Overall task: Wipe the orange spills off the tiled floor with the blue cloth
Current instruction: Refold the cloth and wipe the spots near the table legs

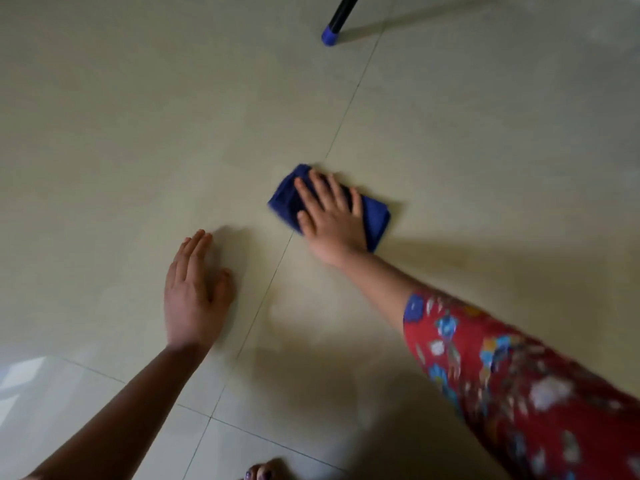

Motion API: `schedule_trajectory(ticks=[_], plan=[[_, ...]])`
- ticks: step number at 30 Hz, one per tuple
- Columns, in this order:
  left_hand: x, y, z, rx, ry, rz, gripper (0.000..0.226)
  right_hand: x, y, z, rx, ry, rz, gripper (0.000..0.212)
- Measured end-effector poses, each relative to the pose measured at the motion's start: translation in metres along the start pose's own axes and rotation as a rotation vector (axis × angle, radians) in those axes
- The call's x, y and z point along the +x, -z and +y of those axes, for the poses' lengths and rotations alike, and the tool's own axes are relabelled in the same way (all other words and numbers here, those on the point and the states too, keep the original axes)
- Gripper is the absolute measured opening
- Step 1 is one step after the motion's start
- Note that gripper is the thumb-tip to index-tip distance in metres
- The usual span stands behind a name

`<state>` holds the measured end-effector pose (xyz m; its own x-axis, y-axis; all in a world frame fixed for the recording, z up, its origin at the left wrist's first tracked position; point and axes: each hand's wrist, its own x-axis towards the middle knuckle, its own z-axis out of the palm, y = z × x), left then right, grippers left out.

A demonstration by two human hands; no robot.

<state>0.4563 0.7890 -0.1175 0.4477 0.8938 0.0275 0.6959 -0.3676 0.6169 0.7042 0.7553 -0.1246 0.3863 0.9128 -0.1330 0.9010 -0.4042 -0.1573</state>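
**Floor-wiping posture, seen from above.** The right hand [332,216] is lying flat on the cloth [376,218] just right of the frame's centre. Its fingers [306,192] are stretching out straight and spread apart, pressing the fabric against the floor [138,133] rather than gripping it.

The cloth is dark blue and folded into a rough rectangle, and it is showing on both sides of the hand. One corner is poking out beyond the fingertips toward the upper left, and another edge is lying past the little finger toward the right. The cloth is sitting across a grout line [343,116] that is running diagonally from the top of the frame down to the lower left.

The right forearm is reaching in from the lower right, wearing a red flowered sleeve [502,375].

The left hand [194,289] is resting palm-down on bare tile, left of centre and lower in the frame, well apart from the cloth. Its fingers are lying straight and close together with the thumb out to the side, holding nothing. Its bare forearm is entering from the lower left corner.

At the top edge, right of centre, a dark pole [341,15] with a blue cap [329,35] is standing tilted on the floor and casting a shadow to the right. At the bottom edge, toes [263,472] with purple nails are just showing.
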Motion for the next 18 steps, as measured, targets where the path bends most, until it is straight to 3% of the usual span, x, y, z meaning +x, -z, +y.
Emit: schedule_trajectory(ticks=[4,6,8,11,13,14,17,18], plan=[[-0.005,-0.008,0.011,-0.051,0.025,0.011,0.057,-0.135,-0.02,-0.02,0.033,0.206,0.006,0.056],[-0.013,-0.02,0.026,-0.023,-0.071,-0.067,0.055,-0.214,-0.02,0.021,0.036,0.154,-0.024,0.059],[-0.022,-0.04,0.046,0.0,-0.218,-0.164,0.054,-0.26,-0.016,0.089,0.019,-0.1,0.01,0.06],[-0.034,-0.065,0.08,-0.005,-0.368,-0.316,0.053,-0.254,-0.004,0.164,0.033,-0.759,0.093,0.062],[-0.04,-0.08,0.103,0.01,-0.449,-0.417,0.054,-0.224,0.002,0.171,0.079,-0.971,0.142,0.065],[-0.042,-0.089,0.114,0.021,-0.495,-0.457,0.055,-0.216,0.002,0.163,0.08,-0.93,0.146,0.065],[-0.048,-0.109,0.14,0.033,-0.616,-0.561,0.055,-0.258,-0.016,0.115,0.07,-0.556,0.091,0.059],[-0.049,-0.118,0.151,0.025,-0.671,-0.598,0.055,-0.289,-0.021,0.108,0.091,-0.586,0.092,0.059]])
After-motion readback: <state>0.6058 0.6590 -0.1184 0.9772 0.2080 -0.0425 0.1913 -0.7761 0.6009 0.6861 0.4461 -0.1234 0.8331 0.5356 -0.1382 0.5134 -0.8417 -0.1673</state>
